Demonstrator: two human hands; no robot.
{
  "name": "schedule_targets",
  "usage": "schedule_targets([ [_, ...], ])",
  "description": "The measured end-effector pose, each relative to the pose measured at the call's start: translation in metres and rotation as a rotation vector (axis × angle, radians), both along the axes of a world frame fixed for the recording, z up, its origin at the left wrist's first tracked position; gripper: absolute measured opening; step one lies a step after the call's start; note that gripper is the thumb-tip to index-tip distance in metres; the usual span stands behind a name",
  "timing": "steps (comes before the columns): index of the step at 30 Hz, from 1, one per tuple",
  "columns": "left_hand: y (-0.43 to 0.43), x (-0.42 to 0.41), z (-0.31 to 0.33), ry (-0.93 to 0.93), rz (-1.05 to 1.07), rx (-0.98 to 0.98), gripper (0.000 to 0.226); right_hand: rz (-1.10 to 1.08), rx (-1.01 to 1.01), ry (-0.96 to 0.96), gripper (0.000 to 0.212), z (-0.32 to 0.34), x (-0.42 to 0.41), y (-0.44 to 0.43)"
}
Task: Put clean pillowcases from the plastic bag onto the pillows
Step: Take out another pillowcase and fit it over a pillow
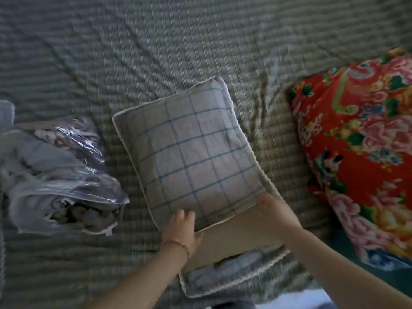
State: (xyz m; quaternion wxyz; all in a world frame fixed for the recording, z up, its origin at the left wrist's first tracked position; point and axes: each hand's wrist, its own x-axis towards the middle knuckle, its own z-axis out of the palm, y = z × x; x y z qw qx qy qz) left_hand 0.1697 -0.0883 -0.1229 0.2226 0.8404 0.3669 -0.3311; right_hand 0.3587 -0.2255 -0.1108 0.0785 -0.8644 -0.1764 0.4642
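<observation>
A grey pillowcase (pixel 191 150) with a teal grid and white trim covers most of a beige pillow (pixel 236 233) lying in the middle of the bed. The pillow's near end sticks out bare. My left hand (pixel 182 228) grips the pillowcase's open edge at its near left corner. My right hand (pixel 276 210) holds the same edge at the near right corner. To the left lies a clear plastic bag (pixel 66 175) stuffed with folded grey-blue fabric. The case's lower flap (pixel 231 275) lies flat under the pillow's near end.
A red floral pillow or quilt (pixel 361 152) lies at the right side of the bed. The bed is covered with a ribbed grey-green bedspread (pixel 156 52), creased in places. More grey-blue cloth (pixel 6 114) shows at the far left edge.
</observation>
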Motion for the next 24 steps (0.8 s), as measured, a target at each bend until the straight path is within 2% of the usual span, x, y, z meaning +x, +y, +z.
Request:
schedule_targets([
  [2, -0.012, -0.01, -0.01, 0.05, -0.073, 0.041, 0.044, 0.389, -0.028, -0.082, 0.043, -0.016, -0.015, 0.014],
  [3, -0.016, -0.011, -0.015, -0.001, -0.09, 0.086, 0.041, 0.524, -0.075, -0.14, 0.052, -0.023, -0.019, 0.019],
  [4, -0.018, -0.012, -0.022, -0.073, -0.127, 0.142, 0.034, 0.634, -0.092, -0.194, 0.058, -0.033, -0.023, 0.021],
  [6, -0.017, -0.008, -0.03, -0.246, -0.141, 0.219, 0.017, 0.721, -0.003, -0.289, 0.059, -0.046, -0.027, 0.027],
  [9, -0.013, 0.005, -0.028, -0.546, 0.003, 0.171, 0.013, 0.746, 0.092, -0.399, 0.037, -0.063, -0.016, 0.025],
  [11, -0.028, 0.006, -0.026, -0.64, -0.066, 0.106, 0.01, 0.768, 0.12, -0.384, 0.013, -0.064, -0.005, 0.015],
  [12, -0.038, 0.004, -0.026, -0.648, -0.14, 0.063, 0.009, 0.811, 0.17, -0.406, 0.007, -0.067, 0.0, 0.005],
  [13, -0.046, 0.0, -0.025, -0.603, -0.221, 0.018, 0.011, 0.844, 0.197, -0.435, 0.015, -0.069, 0.002, -0.005],
  [14, -0.05, -0.004, -0.028, -0.51, -0.294, -0.008, 0.015, 0.86, 0.215, -0.467, 0.019, -0.069, 0.004, -0.015],
  [15, -0.049, -0.009, -0.029, -0.364, -0.307, -0.043, 0.017, 0.858, 0.143, -0.457, 0.018, -0.064, 0.004, -0.022],
  [17, -0.045, -0.025, -0.04, -0.142, -0.115, -0.072, 0.03, 0.713, -0.048, -0.41, 0.027, -0.058, -0.004, -0.039],
  [18, -0.044, -0.028, -0.04, -0.054, 0.056, -0.09, 0.033, 0.523, -0.115, -0.378, 0.034, -0.059, -0.01, -0.049],
  [19, -0.046, -0.032, -0.038, -0.049, 0.267, -0.082, 0.032, 0.33, -0.196, -0.308, 0.041, -0.055, -0.018, -0.054],
  [20, -0.048, -0.036, -0.034, -0.043, 0.468, -0.061, 0.031, 0.121, -0.218, -0.232, 0.047, -0.051, -0.025, -0.057],
  [22, -0.052, -0.043, -0.033, 0.032, 0.872, -0.017, 0.044, -0.233, -0.178, -0.068, 0.06, -0.048, -0.033, -0.061],
  [24, -0.053, -0.05, -0.042, 0.13, 1.187, -0.141, 0.059, -0.369, -0.181, 0.055, 0.089, -0.052, -0.037, -0.059],
])
